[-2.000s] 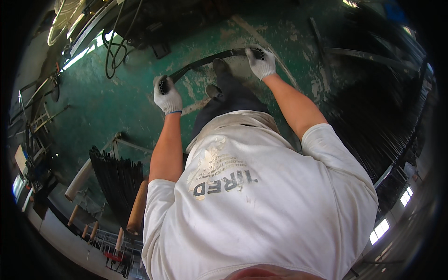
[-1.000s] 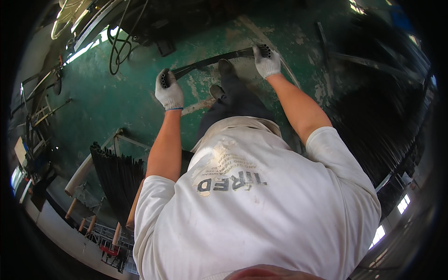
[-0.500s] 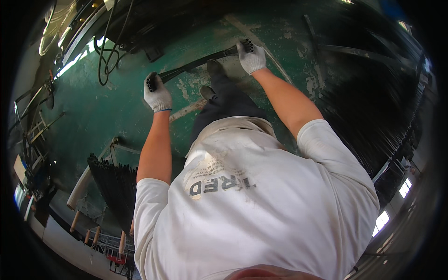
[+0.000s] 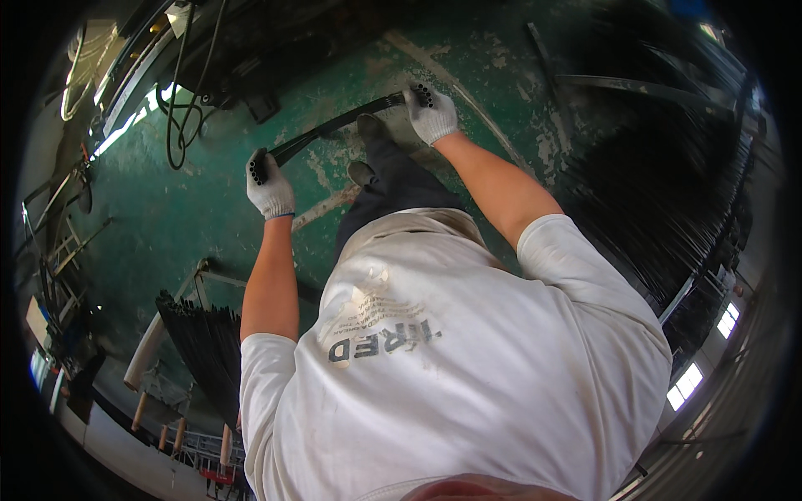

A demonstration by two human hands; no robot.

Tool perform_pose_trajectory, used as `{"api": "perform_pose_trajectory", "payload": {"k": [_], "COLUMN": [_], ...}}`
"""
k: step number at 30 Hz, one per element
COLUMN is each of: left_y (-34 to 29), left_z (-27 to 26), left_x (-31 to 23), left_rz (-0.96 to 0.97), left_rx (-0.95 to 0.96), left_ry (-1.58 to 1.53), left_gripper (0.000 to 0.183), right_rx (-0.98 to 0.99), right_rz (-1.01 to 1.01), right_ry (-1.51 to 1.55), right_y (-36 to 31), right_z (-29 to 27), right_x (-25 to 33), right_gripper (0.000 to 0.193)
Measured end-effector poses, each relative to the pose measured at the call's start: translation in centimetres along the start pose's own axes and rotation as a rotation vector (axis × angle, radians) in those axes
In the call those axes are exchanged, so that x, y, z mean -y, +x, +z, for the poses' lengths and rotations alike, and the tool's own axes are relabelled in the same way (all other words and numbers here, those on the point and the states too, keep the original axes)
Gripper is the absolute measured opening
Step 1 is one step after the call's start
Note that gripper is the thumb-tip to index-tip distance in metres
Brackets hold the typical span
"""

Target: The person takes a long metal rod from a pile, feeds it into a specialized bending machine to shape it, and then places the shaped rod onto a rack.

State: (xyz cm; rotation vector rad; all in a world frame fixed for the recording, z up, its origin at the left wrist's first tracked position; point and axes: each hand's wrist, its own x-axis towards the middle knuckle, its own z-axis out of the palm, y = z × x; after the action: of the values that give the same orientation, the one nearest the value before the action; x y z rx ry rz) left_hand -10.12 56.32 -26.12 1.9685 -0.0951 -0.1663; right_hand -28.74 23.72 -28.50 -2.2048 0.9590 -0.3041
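Between my two gloved hands stretches a bundle of thin black tubes [image 4: 332, 126], with several round hollow ends showing at each side. My left hand [image 4: 270, 185], in a white knitted glove, is closed round the left end of the bundle. The right end is gripped by my right hand [image 4: 432, 114], gloved the same way and a little farther off. The tubes run across in front of my legs, above my dark shoes [image 4: 362, 173]. The palm sides of the fingers are partly hidden by the tubes.
Large stacks of dark tubes [image 4: 660, 200] lie at the right. A standing rack of black tubes [image 4: 196, 342] is at the lower left. Looped hoses [image 4: 180, 125] hang at the upper left over the worn green floor [image 4: 159, 217]. A metal bar [image 4: 643, 87] lies at the upper right.
Both hands and the tubes have shifted slightly left in view. My left hand and my right hand sit a little nearer. Both keep their hold on the bundle.
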Motion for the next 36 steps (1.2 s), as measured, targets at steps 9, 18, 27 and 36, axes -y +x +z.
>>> {"api": "perform_pose_trajectory", "payload": {"k": [9,18,27,36], "left_y": [-0.9,-1.5,-1.8,-1.6], "left_z": [-0.4,-1.1,-0.2,-0.3], "left_x": [-0.3,-0.3,0.1,0.8], "left_rz": [-0.021,-0.026,-0.04,-0.009], "left_rx": [0.0,0.031,-0.043,-0.06], "left_ry": [-0.005,0.03,0.011,-0.019], "left_gripper": [0.021,0.023,0.023,0.022], "right_rx": [0.031,0.008,0.019,0.002], "right_rz": [0.064,0.084,0.166,0.134], "right_ry": [-0.028,0.117,0.04,-0.004], "right_y": [-0.7,-1.4,-1.6,-1.5], "right_z": [-1.6,-0.8,-1.8,-1.9], "right_x": [1.1,0.2,0.6,1.5], "right_gripper": [0.033,0.037,0.041,0.038]}}
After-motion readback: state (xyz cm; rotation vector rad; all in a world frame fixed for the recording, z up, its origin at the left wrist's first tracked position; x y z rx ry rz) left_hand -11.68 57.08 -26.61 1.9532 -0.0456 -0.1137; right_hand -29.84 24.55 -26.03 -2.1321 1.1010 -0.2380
